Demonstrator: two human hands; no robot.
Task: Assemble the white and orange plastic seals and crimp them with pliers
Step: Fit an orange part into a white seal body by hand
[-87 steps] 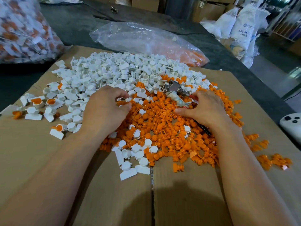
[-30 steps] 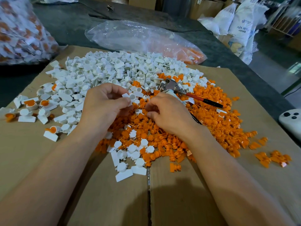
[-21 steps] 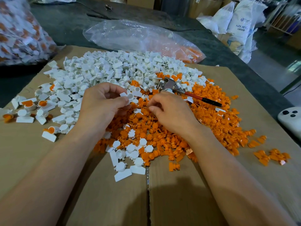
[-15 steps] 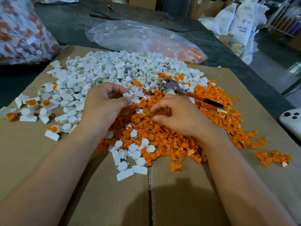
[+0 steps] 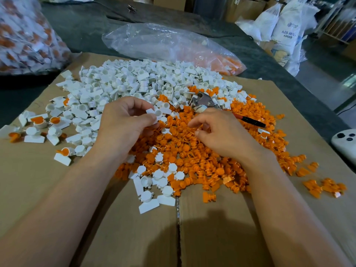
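White seal (image 5: 157,113) is pinched by fingers (image 5: 148,119) of left hand (image 5: 121,128); right hand (image 5: 223,135), directly above orange inserts (image 5: 173,149), is curled, contents undetermined.

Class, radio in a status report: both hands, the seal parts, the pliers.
Left hand pinches white seal body. Right hand curled over orange pile, grip unclear. Pliers lie unheld on the pile. No obstruction seen between hands.

Even, soft light; faint shadow near bottom; edges bowed and blurred.

white seals (image 5: 134,79) heaped, orange seals (image 5: 192,151) heaped, pliers (image 5: 203,101) atop
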